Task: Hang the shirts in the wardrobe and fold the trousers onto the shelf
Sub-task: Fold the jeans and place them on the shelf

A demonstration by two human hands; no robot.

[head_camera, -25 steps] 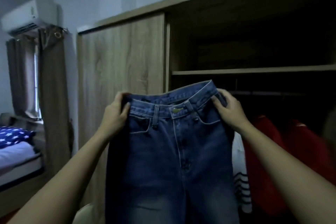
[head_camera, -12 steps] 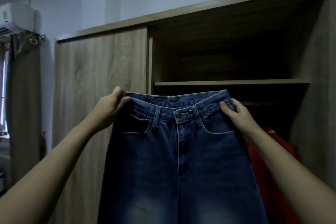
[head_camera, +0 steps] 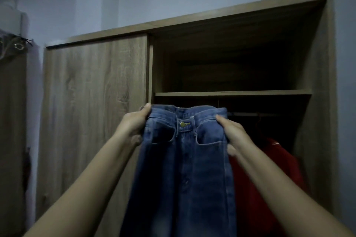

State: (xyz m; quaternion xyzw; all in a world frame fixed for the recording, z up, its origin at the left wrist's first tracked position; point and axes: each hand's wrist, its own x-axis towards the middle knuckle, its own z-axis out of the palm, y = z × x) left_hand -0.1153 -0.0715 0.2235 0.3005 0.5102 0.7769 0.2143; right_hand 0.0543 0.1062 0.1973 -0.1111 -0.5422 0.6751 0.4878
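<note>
Item: blue jeans (head_camera: 185, 159), which I am holding up by the waistband, button side facing me, legs hanging past the bottom of view. My left hand (head_camera: 134, 123) is gripping the waistband's left corner and my right hand (head_camera: 231, 132) its right corner, fingers curled into the denim. The waistband's top edge is sitting just below the front lip of the shelf (head_camera: 231, 93); the dark bay above is standing open. A sliding door (head_camera: 92, 102) is covering the left half. A red garment (head_camera: 269, 169) is hanging behind the jeans, right.

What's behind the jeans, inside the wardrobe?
A red garment hangs below the rail, showing just right of the jeans. Anything directly behind the denim is covered.
</note>
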